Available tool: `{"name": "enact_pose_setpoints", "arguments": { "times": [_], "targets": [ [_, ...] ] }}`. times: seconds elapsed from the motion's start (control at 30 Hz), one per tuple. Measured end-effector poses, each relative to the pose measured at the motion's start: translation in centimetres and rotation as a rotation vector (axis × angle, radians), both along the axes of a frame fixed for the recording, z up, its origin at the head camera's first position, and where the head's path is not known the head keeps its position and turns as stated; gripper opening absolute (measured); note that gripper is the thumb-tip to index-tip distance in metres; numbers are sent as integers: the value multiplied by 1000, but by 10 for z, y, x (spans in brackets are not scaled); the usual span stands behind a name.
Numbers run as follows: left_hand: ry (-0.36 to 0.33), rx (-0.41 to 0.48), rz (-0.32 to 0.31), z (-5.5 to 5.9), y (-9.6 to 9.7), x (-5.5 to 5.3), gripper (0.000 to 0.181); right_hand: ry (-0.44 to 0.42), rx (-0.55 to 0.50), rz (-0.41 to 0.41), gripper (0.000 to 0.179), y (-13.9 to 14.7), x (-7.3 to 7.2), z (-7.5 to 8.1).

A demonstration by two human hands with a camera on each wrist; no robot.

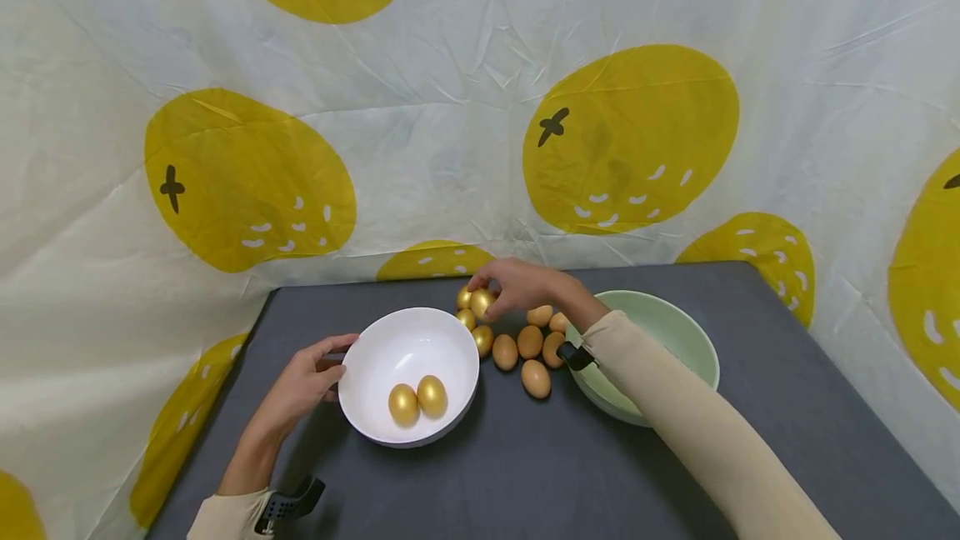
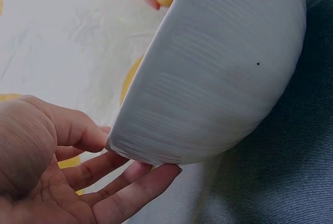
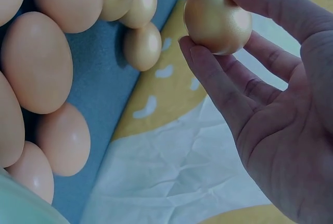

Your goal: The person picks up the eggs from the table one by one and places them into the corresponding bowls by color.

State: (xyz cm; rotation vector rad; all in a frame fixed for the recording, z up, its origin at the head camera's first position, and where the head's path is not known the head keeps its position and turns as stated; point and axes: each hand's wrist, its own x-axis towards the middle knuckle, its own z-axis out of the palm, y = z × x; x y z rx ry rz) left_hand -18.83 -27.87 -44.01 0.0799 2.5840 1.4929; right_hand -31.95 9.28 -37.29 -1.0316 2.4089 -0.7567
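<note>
My left hand grips the rim of a white bowl at its left side; in the left wrist view the thumb is at the rim and the fingers lie against the outer wall. Two golden eggs rest inside that bowl. Between thumb and fingertips, my right hand pinches another golden egg, raised above the table beyond the bowl. Several more golden eggs lie on the table by the bowl's right rim, below the right hand.
Several brown eggs are clustered between the two bowls. A light green bowl stands to the right, partly covered by my right forearm. The dark grey table ends at a hanging cloth with yellow fruit prints.
</note>
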Motion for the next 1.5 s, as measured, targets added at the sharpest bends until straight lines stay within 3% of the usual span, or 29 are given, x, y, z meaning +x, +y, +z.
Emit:
{"name": "enact_pose_setpoints", "arguments": {
  "times": [0.4, 0.93, 1.5],
  "targets": [
    [-4, -7, 5, -1, 0, 0, 50, 8, -41, 7, 51, -4, 13, 2],
    [-1, -2, 16, 0, 3, -1, 50, 7, -118, 106, 42, -15, 30, 4],
    [4, -4, 15, 2, 3, 0, 50, 43, -86, 174, 44, -32, 43, 2]
  ]
}}
